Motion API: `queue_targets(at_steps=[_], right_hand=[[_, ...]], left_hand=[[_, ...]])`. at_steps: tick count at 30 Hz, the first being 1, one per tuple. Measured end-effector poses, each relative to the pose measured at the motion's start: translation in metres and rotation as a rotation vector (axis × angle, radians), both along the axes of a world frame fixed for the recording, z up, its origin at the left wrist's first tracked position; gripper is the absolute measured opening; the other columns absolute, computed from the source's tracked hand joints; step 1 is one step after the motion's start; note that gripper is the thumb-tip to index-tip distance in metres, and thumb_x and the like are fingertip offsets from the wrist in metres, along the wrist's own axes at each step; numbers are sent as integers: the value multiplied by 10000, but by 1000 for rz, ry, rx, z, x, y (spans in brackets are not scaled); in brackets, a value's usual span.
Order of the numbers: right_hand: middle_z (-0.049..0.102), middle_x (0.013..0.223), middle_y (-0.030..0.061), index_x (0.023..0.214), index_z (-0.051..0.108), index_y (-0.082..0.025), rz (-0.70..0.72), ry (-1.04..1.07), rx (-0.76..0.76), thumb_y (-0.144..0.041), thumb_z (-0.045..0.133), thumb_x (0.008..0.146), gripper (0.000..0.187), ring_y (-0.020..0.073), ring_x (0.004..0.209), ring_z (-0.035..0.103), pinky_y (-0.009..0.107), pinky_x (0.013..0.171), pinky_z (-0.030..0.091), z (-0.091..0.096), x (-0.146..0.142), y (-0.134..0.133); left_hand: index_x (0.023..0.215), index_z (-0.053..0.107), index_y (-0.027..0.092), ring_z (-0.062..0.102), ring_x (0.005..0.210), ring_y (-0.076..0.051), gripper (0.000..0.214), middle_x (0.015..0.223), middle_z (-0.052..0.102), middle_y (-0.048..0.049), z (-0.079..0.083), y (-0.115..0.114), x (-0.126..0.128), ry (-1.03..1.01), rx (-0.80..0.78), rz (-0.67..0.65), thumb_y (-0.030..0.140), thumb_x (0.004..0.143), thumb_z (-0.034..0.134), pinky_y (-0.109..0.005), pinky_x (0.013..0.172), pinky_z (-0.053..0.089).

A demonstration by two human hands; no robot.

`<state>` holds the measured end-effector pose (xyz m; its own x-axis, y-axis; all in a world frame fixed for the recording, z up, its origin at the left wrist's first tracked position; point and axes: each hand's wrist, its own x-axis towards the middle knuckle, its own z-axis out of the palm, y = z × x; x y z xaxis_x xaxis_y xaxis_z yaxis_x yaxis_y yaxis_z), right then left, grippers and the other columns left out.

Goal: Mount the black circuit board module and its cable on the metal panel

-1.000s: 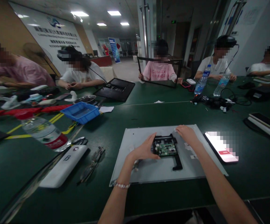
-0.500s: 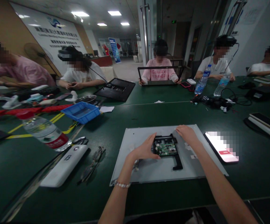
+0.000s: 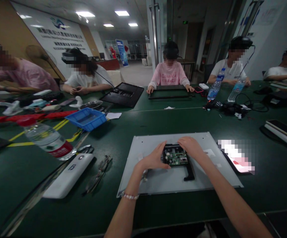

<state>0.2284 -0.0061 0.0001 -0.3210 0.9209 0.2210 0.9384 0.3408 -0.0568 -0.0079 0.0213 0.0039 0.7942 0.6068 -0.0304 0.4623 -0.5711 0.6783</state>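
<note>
A green circuit board (image 3: 176,159) in a black plastic bracket (image 3: 189,172) lies on a pale grey flat metal panel (image 3: 155,185) in front of me. My left hand (image 3: 154,158) grips the bracket's left side, thumb at the near edge and fingers at the far left corner. On its far right corner rest the bent fingers of my right hand (image 3: 191,147), hiding that corner. One arm of the bracket sticks out toward me. A small pale piece (image 3: 144,175) sits partly behind my left wrist.
Left on the green table (image 3: 143,122) are glasses (image 3: 97,175), a white power bank (image 3: 69,177), a lying water bottle (image 3: 49,140) and a blue tray (image 3: 86,119). A lit phone (image 3: 236,157) lies right of the panel. Several people sit around; one person opposite (image 3: 169,74) touches a black frame (image 3: 171,97).
My right hand has moved left onto the bracket's far right corner. My left hand stays in place. Across the table, the person has lowered the black frame flat.
</note>
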Motion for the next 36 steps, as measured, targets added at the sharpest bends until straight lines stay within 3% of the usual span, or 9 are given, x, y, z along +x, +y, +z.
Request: queue_targets(at_steps=[16, 27, 36], right_hand=[[668, 907, 83, 899, 654, -160, 19, 8, -23, -152, 463, 895, 191, 194, 930, 574, 294, 832, 388, 1, -8, -1], [679, 973, 83, 1023, 668, -188, -33, 73, -86, -159, 457, 891, 251, 187, 970, 584, 274, 859, 405, 6, -6, -6], [665, 1017, 72, 1031, 662, -186, -15, 186, -82, -208, 451, 909, 245, 171, 982, 572, 270, 880, 402, -4, -4, -5]], left_hand=[[1449, 29, 134, 119, 1383, -343, 1153, 1505, 111, -184, 2, -1, 1, 32, -6, 2, 444, 592, 736, -476, 1140, 140], [1449, 34, 136, 132, 1382, -335, 1158, 1504, 110, -189, 3, -1, 2, 31, -11, 7, 448, 585, 740, -475, 1141, 130], [1448, 29, 152, 134, 1380, -342, 1141, 1509, 102, -172, 4, -2, 1, 45, -8, 21, 447, 596, 728, -464, 1138, 152]])
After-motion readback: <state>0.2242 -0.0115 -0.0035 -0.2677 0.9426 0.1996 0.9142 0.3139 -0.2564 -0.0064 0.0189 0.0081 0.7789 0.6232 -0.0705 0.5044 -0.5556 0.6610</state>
